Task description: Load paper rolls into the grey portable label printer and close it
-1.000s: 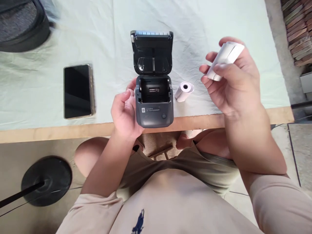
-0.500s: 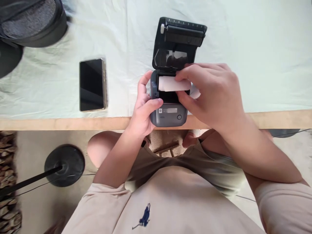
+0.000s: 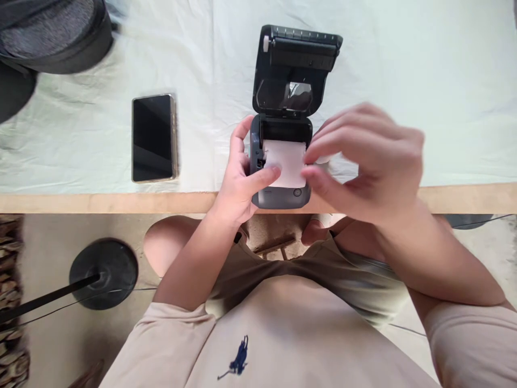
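Note:
A small dark grey label printer [image 3: 262,198] sits at the table's front edge with its black lid [image 3: 301,59] swung up and back. White paper [image 3: 288,153] lies over the printer's open compartment, its loose end reaching down across the front panel. My left hand [image 3: 238,186] wraps round the printer's left side, thumb pressed on the paper. At the paper's right edge, my right hand [image 3: 363,161] pinches with thumb and forefinger; its other fingers are curled and slightly blurred. Part of a white object [image 3: 323,160] shows behind the right fingers, its kind unclear.
A phone [image 3: 152,139] lies face up left of the printer on the pale cloth [image 3: 194,64]. A black case [image 3: 60,37] with grey lining stands at the far left. The table's wooden edge [image 3: 100,203] runs in front. Below left is a round black base [image 3: 103,274].
The white paper has come forward and down from the back of the compartment, over the front panel. My right hand has shifted right and down to its edge; my left thumb now presses it.

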{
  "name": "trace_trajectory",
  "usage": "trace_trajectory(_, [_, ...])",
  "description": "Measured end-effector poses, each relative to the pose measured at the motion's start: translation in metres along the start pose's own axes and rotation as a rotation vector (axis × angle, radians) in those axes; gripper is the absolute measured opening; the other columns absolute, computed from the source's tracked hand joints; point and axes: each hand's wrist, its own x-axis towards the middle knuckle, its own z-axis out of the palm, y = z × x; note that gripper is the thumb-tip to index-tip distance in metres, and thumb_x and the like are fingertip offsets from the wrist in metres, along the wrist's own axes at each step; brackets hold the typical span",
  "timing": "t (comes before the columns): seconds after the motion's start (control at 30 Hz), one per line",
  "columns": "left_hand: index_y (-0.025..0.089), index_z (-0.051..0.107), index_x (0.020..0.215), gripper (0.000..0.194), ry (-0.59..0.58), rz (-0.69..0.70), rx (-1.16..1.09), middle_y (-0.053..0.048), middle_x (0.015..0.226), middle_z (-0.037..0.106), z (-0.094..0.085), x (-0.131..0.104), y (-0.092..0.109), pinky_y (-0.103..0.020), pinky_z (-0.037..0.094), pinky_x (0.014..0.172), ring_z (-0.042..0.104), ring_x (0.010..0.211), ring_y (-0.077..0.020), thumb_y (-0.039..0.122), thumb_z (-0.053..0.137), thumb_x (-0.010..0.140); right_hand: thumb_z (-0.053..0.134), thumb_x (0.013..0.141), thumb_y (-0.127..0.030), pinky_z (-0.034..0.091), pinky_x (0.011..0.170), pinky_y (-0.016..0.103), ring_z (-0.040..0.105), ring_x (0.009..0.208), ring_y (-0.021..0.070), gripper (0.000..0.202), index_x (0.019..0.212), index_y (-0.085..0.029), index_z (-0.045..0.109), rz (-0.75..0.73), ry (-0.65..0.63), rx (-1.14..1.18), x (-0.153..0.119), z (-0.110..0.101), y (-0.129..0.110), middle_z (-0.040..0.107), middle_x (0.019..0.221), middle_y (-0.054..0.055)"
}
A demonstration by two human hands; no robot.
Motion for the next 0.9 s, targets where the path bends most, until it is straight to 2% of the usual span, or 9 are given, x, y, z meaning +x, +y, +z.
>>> trace_trajectory(0.1, [0.040, 0.054, 0.149, 0.091, 0.019, -0.014, -0.018, -0.002, 0.119, 0.080, 0.003, -0.001, -0.001, -0.054, 0.065, 0.111, 0.074, 0.139, -0.0417, 0.021, 0.092, 0.070, 0.068, 0.100, -0.033, 0.058, 0.089, 0.047, 0.073, 0.112, 0.0286, 0.003, 0.103, -0.033, 0.066, 0.075, 0.174, 0.040, 0.004, -0.003, 0.010, 0.077, 0.111, 0.004])
trace_trajectory(0.17, [0.044, 0.045, 0.162, 0.106, 0.061, -0.041, -0.021, -0.003, 0.129, 0.078, 0.005, -0.002, 0.000, -0.057, 0.062, 0.117, 0.069, 0.147, -0.0434, 0.022, 0.093, 0.070, 0.069, 0.098, -0.032, 0.060, 0.097, 0.046, 0.067, 0.137, 0.0306, 0.023, 0.121, -0.034, 0.065, 0.144, 0.202, 0.083, 0.007, -0.006, 0.015, 0.072, 0.138, 0.006])
trace_trajectory(0.23, [0.046, 0.039, 0.168, 0.113, 0.096, -0.064, -0.023, -0.003, 0.135, 0.077, 0.006, -0.003, 0.002, -0.058, 0.060, 0.120, 0.066, 0.152, -0.0433, 0.022, 0.093, 0.071, 0.068, 0.096, -0.027, 0.059, 0.104, 0.046, 0.063, 0.147, 0.0294, 0.037, 0.131, -0.035, 0.062, 0.178, 0.146, 0.099, 0.008, -0.007, 0.016, 0.067, 0.151, 0.006])
trace_trajectory(0.43, [0.047, 0.045, 0.156, 0.106, 0.027, 0.002, -0.093, 0.002, 0.141, 0.075, 0.000, -0.001, 0.000, -0.048, 0.059, 0.123, 0.064, 0.155, -0.0332, 0.014, 0.094, 0.068, 0.069, 0.104, -0.036, 0.056, 0.103, 0.054, 0.076, 0.125, 0.0300, 0.010, 0.113, -0.037, 0.074, -0.181, -0.053, -0.090, -0.004, 0.007, 0.012, 0.086, 0.123, -0.003])
trace_trajectory(0.6, [0.041, 0.058, 0.133, 0.066, 0.009, 0.048, -0.112, 0.004, 0.132, 0.079, -0.004, 0.004, -0.001, -0.049, 0.058, 0.125, 0.064, 0.153, -0.0307, 0.023, 0.090, 0.078, 0.062, 0.110, -0.035, 0.056, 0.098, 0.050, 0.077, 0.123, 0.0270, 0.018, 0.100, -0.038, 0.077, -0.114, -0.119, -0.100, -0.018, 0.020, 0.011, 0.088, 0.114, -0.007])
trace_trajectory(0.67, [0.043, 0.059, 0.136, 0.069, 0.010, 0.016, -0.046, 0.005, 0.134, 0.079, -0.003, 0.003, 0.001, -0.050, 0.057, 0.125, 0.061, 0.157, -0.0315, 0.024, 0.091, 0.078, 0.060, 0.109, -0.035, 0.056, 0.096, 0.051, 0.079, 0.119, 0.0272, 0.021, 0.097, -0.038, 0.076, -0.127, -0.121, -0.105, -0.018, 0.021, 0.011, 0.088, 0.111, -0.007])
trace_trajectory(0.73, [0.044, 0.057, 0.142, 0.079, 0.005, -0.015, 0.005, 0.005, 0.136, 0.079, -0.002, 0.001, 0.002, -0.050, 0.060, 0.121, 0.060, 0.157, -0.0338, 0.025, 0.094, 0.075, 0.067, 0.104, -0.031, 0.058, 0.094, 0.049, 0.081, 0.113, 0.0269, 0.012, 0.098, -0.037, 0.075, -0.204, -0.039, -0.037, -0.014, 0.018, 0.012, 0.088, 0.107, -0.006])
trace_trajectory(0.83, [0.043, 0.052, 0.146, 0.086, 0.001, 0.007, -0.008, 0.000, 0.131, 0.080, -0.004, 0.001, -0.001, -0.049, 0.065, 0.109, 0.065, 0.152, -0.0389, 0.028, 0.095, 0.074, 0.070, 0.102, -0.032, 0.062, 0.103, 0.050, 0.077, 0.127, 0.0296, 0.011, 0.111, -0.035, 0.074, -0.103, 0.134, 0.027, -0.003, 0.011, 0.020, 0.083, 0.129, 0.002])
trace_trajectory(0.9, [0.042, 0.050, 0.150, 0.089, -0.023, 0.034, -0.001, -0.003, 0.132, 0.078, -0.009, 0.005, -0.007, -0.050, 0.065, 0.109, 0.068, 0.148, -0.0417, 0.033, 0.097, 0.074, 0.067, 0.104, -0.045, 0.059, 0.112, 0.053, 0.063, 0.151, 0.0335, 0.036, 0.138, -0.035, 0.067, 0.031, 0.149, 0.025, 0.005, 0.007, 0.029, 0.067, 0.158, 0.007])
